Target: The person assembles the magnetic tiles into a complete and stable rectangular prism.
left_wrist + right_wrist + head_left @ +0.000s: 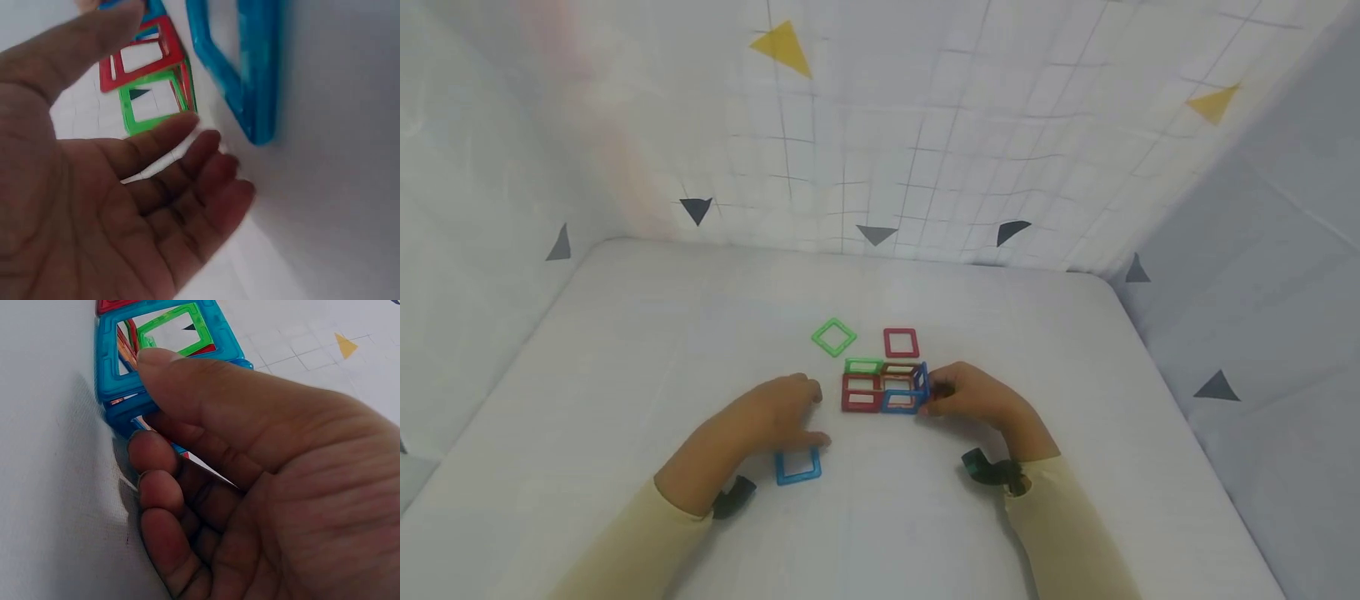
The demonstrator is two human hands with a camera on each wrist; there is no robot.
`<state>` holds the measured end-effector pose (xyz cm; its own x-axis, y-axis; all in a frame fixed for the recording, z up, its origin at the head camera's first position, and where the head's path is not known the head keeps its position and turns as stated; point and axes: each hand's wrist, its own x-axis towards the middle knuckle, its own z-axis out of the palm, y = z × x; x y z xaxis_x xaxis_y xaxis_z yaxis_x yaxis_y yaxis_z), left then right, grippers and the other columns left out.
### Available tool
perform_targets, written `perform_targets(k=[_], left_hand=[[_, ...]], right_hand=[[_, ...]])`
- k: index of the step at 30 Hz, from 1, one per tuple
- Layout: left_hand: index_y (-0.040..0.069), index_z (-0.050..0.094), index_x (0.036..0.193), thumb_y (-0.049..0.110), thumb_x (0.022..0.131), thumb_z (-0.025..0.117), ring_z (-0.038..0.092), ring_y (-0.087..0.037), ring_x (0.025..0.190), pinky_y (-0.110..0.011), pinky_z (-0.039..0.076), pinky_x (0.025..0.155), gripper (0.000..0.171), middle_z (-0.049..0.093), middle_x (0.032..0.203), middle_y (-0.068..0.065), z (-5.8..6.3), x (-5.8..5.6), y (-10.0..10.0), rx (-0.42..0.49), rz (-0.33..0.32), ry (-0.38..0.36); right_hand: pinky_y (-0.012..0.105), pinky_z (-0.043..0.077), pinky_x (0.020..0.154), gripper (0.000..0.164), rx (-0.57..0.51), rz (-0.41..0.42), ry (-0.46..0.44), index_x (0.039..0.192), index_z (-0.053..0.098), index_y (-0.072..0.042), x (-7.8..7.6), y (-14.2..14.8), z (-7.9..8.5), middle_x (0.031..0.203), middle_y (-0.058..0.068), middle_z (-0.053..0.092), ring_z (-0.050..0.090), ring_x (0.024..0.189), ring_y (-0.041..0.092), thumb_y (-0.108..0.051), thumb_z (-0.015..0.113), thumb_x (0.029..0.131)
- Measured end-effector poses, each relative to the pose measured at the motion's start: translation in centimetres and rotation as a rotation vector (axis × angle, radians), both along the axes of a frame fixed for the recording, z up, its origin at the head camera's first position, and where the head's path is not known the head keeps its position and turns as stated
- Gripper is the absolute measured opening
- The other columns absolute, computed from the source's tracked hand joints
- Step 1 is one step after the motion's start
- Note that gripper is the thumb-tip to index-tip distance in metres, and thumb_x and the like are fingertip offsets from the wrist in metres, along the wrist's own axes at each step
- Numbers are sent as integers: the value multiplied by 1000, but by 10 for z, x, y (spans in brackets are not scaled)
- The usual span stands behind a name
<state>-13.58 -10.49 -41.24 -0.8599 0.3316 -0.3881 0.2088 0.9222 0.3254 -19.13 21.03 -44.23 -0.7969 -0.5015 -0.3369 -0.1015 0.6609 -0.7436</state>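
Observation:
Frame-like magnetic tiles, joined into a low box, stand in the middle of the table. Its front has a red tile [861, 409] on the left and a blue tile [898, 410] on the right; a green tile [863, 361] stands at the back left. At the box's right end my right hand [973, 402] pinches an upright blue tile [107, 356] between thumb and fingers. Left of the box, my left hand [775, 415] holds nothing, its fingers spread and thumb apart. Just below that thumb is a loose blue square tile [799, 478], partly hidden by the hand.
Behind the box lie a loose green square tile [823, 347] and a loose red square tile [886, 343]. White sheeting [880, 150] with grid lines and triangle marks rises at the table's [700, 292] back and sides. Each wrist wears a dark band.

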Motion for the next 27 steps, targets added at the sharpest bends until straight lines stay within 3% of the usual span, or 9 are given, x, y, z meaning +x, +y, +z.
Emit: perform_targets(k=[5, 11, 18, 27], left_hand=[[9, 59, 129, 57, 66, 87, 54, -17, 88, -39, 55, 89, 84, 58, 100, -1, 3, 15, -1, -64, -51, -1], [6, 60, 125, 52, 58, 93, 53, -18, 85, -37, 55, 86, 88, 56, 95, -2, 5, 29, 3, -79, -43, 52], [6, 60, 121, 46, 64, 92, 54, -19, 84, -38, 56, 86, 77, 57, 94, -2, 4, 36, 4, -79, -36, 44], [3, 62, 112, 37, 75, 86, 51, -18, 80, -34, 55, 80, 55, 55, 87, -1, 2, 42, 5, -59, -107, 84]], right_hand=[[34, 49, 74, 17, -10, 6, 2, 97, 76, -18, 0, -2, 1, 86, 0, 67, 57, 83, 21, -23, 82, 82], [34, 49, 74, 16, -4, 2, 2, 95, 75, -18, 0, -2, 2, 86, 0, 67, 57, 83, 21, -23, 82, 81], [34, 49, 75, 17, -19, -13, -21, 97, 76, -18, 2, -2, 2, 87, 1, 69, 57, 84, 21, -23, 82, 81], [34, 49, 75, 19, 5, -11, -5, 98, 76, -19, 1, -2, 0, 88, -1, 69, 57, 85, 21, -26, 83, 82]])
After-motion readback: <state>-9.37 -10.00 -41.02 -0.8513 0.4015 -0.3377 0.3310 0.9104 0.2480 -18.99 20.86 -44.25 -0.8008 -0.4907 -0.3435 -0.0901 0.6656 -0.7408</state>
